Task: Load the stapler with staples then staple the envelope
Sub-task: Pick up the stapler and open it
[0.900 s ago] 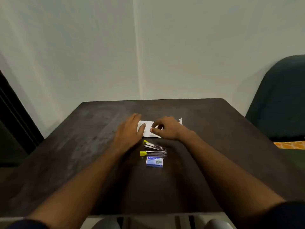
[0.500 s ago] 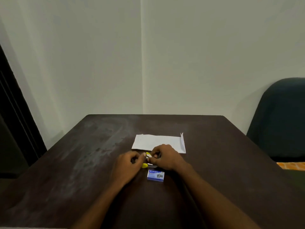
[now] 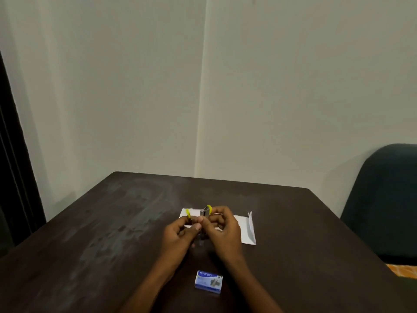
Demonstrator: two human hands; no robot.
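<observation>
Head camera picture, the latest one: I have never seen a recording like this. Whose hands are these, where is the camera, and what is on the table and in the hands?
There is no machine here. A person wears a wide-angle camera on the head, looking forward and down, so you see their own two bare arms reaching into view. The left hand and the right hand together hold a small stapler with yellow ends, lifted off the dark table and spread open. Behind the hands a white envelope lies flat, its flap standing up at the right end. Nearer the person sits a small blue box of staples, untouched and apparently closed.
</observation>
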